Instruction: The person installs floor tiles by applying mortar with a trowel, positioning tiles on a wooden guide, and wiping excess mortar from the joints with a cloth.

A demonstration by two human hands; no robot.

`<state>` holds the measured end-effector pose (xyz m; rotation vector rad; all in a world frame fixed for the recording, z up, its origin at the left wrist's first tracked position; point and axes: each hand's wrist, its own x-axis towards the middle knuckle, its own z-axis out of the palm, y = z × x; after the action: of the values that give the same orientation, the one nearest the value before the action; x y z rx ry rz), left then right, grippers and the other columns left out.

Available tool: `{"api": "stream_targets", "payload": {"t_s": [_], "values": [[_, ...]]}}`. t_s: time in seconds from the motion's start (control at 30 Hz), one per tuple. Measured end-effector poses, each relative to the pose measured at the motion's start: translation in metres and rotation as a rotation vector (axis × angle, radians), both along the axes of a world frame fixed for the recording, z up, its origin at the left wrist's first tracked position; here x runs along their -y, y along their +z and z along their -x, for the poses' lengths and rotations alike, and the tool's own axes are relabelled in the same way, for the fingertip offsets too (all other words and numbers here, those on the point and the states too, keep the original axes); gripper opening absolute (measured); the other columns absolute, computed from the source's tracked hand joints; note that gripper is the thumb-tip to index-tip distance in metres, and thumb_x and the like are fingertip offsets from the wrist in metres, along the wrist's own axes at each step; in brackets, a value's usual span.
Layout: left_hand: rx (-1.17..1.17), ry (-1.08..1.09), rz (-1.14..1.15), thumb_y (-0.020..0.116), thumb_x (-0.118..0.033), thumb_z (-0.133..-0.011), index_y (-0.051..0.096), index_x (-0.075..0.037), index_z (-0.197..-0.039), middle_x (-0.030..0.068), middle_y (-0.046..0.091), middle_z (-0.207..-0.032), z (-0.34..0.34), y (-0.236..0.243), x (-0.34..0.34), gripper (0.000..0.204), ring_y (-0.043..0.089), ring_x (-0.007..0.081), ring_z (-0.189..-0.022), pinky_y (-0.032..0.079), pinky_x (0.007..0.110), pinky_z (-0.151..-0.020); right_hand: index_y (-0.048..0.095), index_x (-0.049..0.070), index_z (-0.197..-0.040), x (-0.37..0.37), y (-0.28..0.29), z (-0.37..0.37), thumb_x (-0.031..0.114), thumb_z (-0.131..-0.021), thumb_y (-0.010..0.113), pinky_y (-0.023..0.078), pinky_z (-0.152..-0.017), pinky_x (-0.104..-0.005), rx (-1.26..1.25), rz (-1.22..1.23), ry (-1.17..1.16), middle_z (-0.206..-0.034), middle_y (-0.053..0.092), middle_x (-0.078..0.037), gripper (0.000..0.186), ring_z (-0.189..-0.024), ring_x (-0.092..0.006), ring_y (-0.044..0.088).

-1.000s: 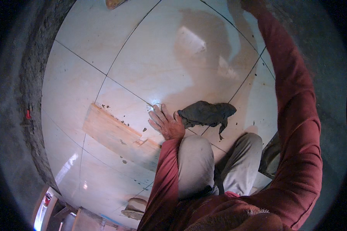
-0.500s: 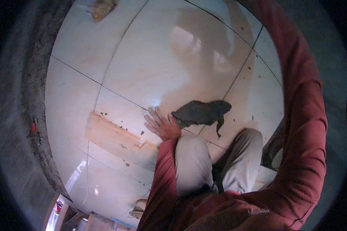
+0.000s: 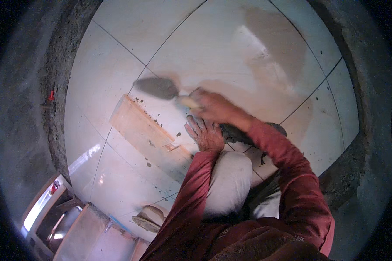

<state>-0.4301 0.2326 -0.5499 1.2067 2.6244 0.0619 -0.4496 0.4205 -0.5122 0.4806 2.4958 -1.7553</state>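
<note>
My right hand [image 3: 215, 105] is closed round the pale yellowish handle of a trowel [image 3: 157, 88], blurred by motion. The trowel's dark grey blade points left, over or on the pale tiles; whether it touches them I cannot tell. Just below, my left hand [image 3: 206, 134] rests flat on the floor with its fingers spread. A dark grey cloth [image 3: 236, 135] lies beside that hand, partly hidden under my right forearm.
A wooden board [image 3: 139, 119] lies left of my hands, with dark crumbs along its edge. Grooved joints run between the large tiles [image 3: 191, 56]. Rough grey walls curve round the floor. A sandal [image 3: 148, 219] and a wooden frame [image 3: 52, 204] are at lower left.
My right hand has come in from the upper right with the trowel, now left of the cloth. My left hand stays flat on the floor; the view has shifted.
</note>
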Motion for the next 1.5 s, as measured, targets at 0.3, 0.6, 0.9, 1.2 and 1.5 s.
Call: {"api": "stream_targets", "payload": {"t_s": [0.3,0.6,0.9,1.2,1.5], "values": [[0.078,0.003,-0.076,0.054,-0.034,-0.099,0.041,-0.001,-0.152,0.0267,0.029,-0.163,-0.002,-0.009,0.013,0.064,0.022,0.0542,-0.15,0.013,0.071,-0.119,0.068,0.006,-0.116,0.009,0.034,-0.02,0.035,-0.093,0.067,0.045,-0.104,-0.0469,-0.213,-0.465,0.049,-0.124,0.063,-0.018,0.037,-0.12,-0.0339,0.058],[0.04,0.071,-0.164,0.054,-0.033,-0.098,0.037,-0.002,-0.155,0.0246,0.025,-0.166,0.002,0.014,-0.008,0.066,0.017,0.0525,-0.152,0.012,0.07,-0.12,0.06,0.013,-0.138,-0.024,0.038,-0.168,0.025,-0.088,0.071,0.044,-0.109,-0.05,0.229,-0.552,0.197,-0.138,0.055,-0.015,0.053,-0.127,-0.0407,0.053],[0.05,0.079,-0.19,0.054,-0.028,-0.097,0.036,-0.003,-0.155,0.025,0.025,-0.166,0.004,0.014,-0.011,0.066,0.018,0.0541,-0.151,0.011,0.071,-0.119,0.068,0.013,-0.121,-0.096,0.024,0.092,0.027,-0.083,0.078,0.05,-0.1,-0.0514,-0.263,-1.07,-0.172,-0.133,0.059,-0.013,0.042,-0.121,-0.0382,0.058],[0.014,0.091,-0.212,0.058,-0.027,-0.093,0.036,-0.004,-0.155,0.0251,0.025,-0.165,0.004,0.007,-0.004,0.069,0.018,0.054,-0.152,0.013,0.072,-0.118,0.067,0.006,-0.128,-0.272,-0.02,0.125,0.034,-0.1,0.058,0.045,-0.109,-0.0457,0.172,-1.057,-0.265,-0.136,0.063,-0.021,0.041,-0.124,-0.0363,0.062],[-0.002,0.106,-0.202,0.06,-0.027,-0.092,0.04,-0.006,-0.153,0.0233,0.028,-0.165,-0.001,0.004,-0.006,0.068,0.019,0.0519,-0.152,0.014,0.07,-0.12,0.064,0.002,-0.124,-0.304,-0.05,0.149,0.033,-0.098,0.053,0.042,-0.102,-0.0629,0.127,-0.829,-0.632,-0.136,0.059,-0.025,0.043,-0.121,-0.0473,0.056]]}}
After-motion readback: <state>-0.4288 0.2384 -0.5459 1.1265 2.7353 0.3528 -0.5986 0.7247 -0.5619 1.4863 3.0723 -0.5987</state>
